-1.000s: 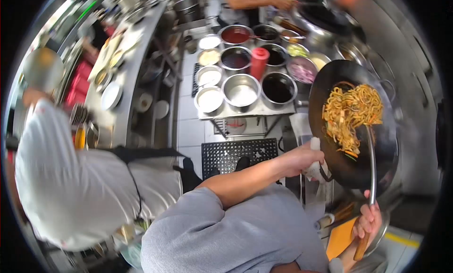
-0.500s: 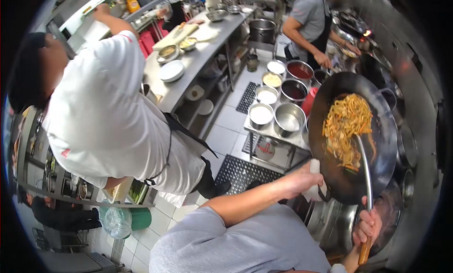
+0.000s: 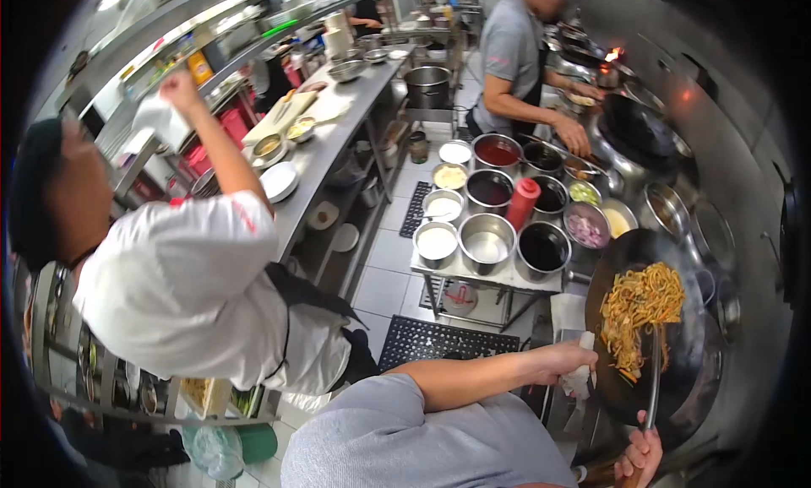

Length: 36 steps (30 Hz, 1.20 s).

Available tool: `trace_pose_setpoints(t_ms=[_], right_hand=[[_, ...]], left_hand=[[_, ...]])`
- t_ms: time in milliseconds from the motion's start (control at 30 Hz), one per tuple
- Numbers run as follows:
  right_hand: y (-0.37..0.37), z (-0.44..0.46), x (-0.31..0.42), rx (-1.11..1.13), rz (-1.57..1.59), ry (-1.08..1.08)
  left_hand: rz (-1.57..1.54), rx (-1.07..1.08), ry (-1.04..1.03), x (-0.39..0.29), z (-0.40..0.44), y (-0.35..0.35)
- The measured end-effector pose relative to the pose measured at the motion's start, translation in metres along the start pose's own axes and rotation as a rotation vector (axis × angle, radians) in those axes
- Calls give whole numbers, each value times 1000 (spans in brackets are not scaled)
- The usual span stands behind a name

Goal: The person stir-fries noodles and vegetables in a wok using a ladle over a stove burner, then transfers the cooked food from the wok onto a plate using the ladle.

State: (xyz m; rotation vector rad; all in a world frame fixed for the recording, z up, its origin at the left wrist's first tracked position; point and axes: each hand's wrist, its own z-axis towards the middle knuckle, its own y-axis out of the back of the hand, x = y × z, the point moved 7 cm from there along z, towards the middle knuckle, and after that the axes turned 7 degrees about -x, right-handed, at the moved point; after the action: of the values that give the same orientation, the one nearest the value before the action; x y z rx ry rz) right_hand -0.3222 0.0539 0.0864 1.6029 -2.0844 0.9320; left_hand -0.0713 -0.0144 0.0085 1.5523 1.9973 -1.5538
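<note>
A dark wok (image 3: 697, 302) with a heap of stir-fried noodles (image 3: 638, 306) and vegetable strips is at the right. My left hand (image 3: 564, 363) is closed around its near side, gripping through a folded white cloth (image 3: 579, 380); the handle is covered. Below the wok, my right hand (image 3: 639, 456) is closed on a long-handled metal cooking utensil (image 3: 655, 370). Its far end is buried in the noodles, so its head is hidden. Steel pots of sauces and a red squeeze bottle (image 3: 523, 203) stand just beyond my left hand.
A co-worker in white (image 3: 194, 294) stands close on the left, one arm raised. Another co-worker in grey (image 3: 511, 74) works at the far stove, near a flame (image 3: 613, 56). A steel counter (image 3: 338, 142) runs behind. A black perforated mat (image 3: 448, 340) covers the floor.
The wok sits lower in view and shows more side-on, as my view has shifted. More sauce pots are visible. Both my hands keep their holds. The co-worker in white has turned slightly.
</note>
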Motion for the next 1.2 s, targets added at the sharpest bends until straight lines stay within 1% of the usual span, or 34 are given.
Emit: trace_pose_setpoints(t_ms=[33,67,133,200,267,300,367,467,500,600,633,733,767,867,900,1033,1133,1200], right_hand=[[2,-6,-7,88,112,-12],[11,-12,-10,25,147,19],[1,-34,-11,-97,216,83],[39,-25,-28,-48,265,94],[53,-23,-38,-33,335,91],[53,-26,-42,-43,380,76],[55,-29,-49,-58,450,64],[68,-21,-59,21,578,117],[73,-17,-63,58,617,134],[91,-6,-73,155,728,191],[84,-8,-72,172,752,200],[65,-15,-64,97,724,271],[64,-13,-66,64,759,254],[54,-13,-68,-2,791,281],[49,-13,-68,-12,787,277],[48,-6,-77,-8,770,302],[45,-2,-80,82,786,328],[42,-1,-81,74,791,327]], left_hand=[[-28,12,17,5,10,-4],[-56,24,35,13,20,-8],[-79,61,96,27,36,-14],[-76,108,184,39,48,-21],[-34,83,193,41,51,-24],[-13,68,197,42,52,-24],[19,122,214,51,70,-24],[86,159,218,52,86,-33],[115,157,215,47,87,-32],[166,38,184,25,72,-39],[160,-2,173,20,67,-39],[157,103,192,18,65,-41],[146,75,238,28,73,-35],[160,62,276,30,71,-31],[153,90,295,32,71,-31],[147,129,291,33,71,-30],[177,136,367,29,66,-27],[156,140,382,32,67,-26]])
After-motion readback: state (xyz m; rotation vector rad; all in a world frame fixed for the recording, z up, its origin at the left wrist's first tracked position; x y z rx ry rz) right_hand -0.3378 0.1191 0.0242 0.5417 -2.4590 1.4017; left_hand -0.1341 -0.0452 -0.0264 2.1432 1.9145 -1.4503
